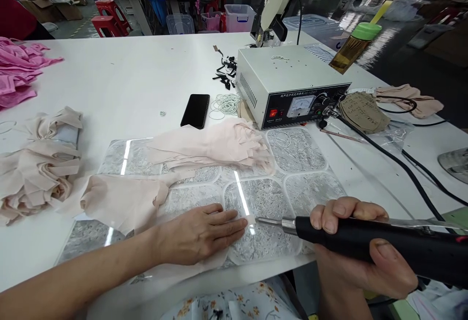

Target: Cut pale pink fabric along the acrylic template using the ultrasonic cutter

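My right hand (pixel 354 251) is wrapped round the black grip of a hand-held ultrasonic welder (pixel 340 237). The welder's thin metal tip points left and meets, or nearly meets, a small pale end of fabric. My left hand (pixel 204 232) lies flat with its fingers stretched out, pressing thin beige fabric (pixel 124 198) onto a clear patterned mat (pixel 256 198). Its fingertips are just left of the tip. Behind it a stack of beige fabric pieces (pixel 215 147) lies across the mat.
A welder control box (pixel 292 86) stands at the back, its black cable running right. Nearby are a phone (pixel 195 110), pale elastic loops (pixel 224 105) and an amber bottle (pixel 354 44). Beige bundles (pixel 32 178) and pink fabric (pixel 22 73) lie left; a cardboard pattern stack (pixel 365 112) lies right.
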{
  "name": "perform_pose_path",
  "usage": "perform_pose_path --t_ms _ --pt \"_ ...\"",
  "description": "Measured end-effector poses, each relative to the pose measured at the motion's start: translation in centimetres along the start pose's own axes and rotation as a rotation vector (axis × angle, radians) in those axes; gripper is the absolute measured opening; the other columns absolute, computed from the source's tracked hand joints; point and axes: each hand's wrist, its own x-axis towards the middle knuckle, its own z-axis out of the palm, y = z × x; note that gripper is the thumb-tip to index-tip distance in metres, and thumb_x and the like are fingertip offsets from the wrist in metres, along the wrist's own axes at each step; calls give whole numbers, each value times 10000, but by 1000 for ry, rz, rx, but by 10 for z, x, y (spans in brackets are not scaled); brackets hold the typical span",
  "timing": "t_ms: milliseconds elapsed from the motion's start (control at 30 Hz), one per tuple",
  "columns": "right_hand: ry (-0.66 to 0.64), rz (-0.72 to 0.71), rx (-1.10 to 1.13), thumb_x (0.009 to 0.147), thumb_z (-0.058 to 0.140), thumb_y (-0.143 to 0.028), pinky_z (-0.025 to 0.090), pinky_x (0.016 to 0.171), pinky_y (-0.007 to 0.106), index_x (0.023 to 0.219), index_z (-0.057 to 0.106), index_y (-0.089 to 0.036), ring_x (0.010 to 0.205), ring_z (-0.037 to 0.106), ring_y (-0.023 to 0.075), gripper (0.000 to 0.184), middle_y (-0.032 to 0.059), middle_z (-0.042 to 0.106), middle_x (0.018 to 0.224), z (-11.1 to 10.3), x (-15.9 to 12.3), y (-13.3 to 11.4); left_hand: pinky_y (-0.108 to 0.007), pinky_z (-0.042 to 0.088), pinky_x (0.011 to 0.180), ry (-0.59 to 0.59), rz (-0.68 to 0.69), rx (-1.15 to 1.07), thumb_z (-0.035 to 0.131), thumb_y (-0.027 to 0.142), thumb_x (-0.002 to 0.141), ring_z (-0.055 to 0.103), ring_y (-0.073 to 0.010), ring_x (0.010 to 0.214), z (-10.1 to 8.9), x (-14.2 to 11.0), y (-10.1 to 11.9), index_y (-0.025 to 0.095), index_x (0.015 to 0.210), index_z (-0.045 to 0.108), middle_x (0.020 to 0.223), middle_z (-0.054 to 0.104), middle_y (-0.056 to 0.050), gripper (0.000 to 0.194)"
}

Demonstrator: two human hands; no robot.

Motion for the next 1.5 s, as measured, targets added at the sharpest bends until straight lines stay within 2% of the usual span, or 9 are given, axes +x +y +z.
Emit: perform_pose_path --t_ms 367,500,667,900,1267,1400,1500 --pt "-88 -2 21 701 649 -326 455 451 310 828 612 -188 501 512 110 191 -2 547 742 -7 -6 -2 -343 500 918 -14 -14 30 351 115 1024 544 -233 1248 -1 0 1 102 1316 570 1416 528 -88 366" --pt "-93 3 14 706 658 -330 462 457 309 828 608 -188 503 512 106 194 -4 546 739 -5 -6 -2 -354 506 919 -7 0 22 382 115 1014 552 -248 1239 -1 1 1 63 1316 561 1411 531 -108 354" --pt "-119 -3 9 714 664 -326 475 456 305 821 605 -186 509 533 109 187 -5 562 740 -5 -5 -1 -356 496 942 -22 -3 47 351 123 1029 546 -236 1243 -1 1 1 87 1322 561 1417 525 -97 362" --pt "-170 -30 -5 730 667 -306 504 473 307 808 601 -179 509 557 110 164 -8 586 732 -2 -3 -3 -362 496 913 1 -17 -15 361 100 1018 552 -245 1237 -1 0 1 56 1325 547 1412 534 -96 362" --pt "-141 -41 5 704 658 -312 476 475 313 837 608 -182 519 543 111 193 -3 567 753 -6 -4 -3 -362 483 952 -3 -51 -72 321 139 1039 515 -240 1291 7 -5 4 81 1383 490 1460 472 -79 388" --pt "-112 -27 -10 710 660 -310 457 470 318 839 608 -186 512 523 115 186 0 551 741 -2 -7 -2 -363 486 987 41 -106 -91 335 148 1038 523 -235 1289 5 -7 4 105 1358 516 1420 521 -87 370" --pt "-61 -15 -14 690 659 -327 445 468 318 816 603 -189 510 501 113 195 -6 528 733 -2 -8 -1 -369 502 1010 151 -250 -82 321 140 1040 559 -210 1252 -3 -9 -7 112 1314 549 1353 589 -88 358"
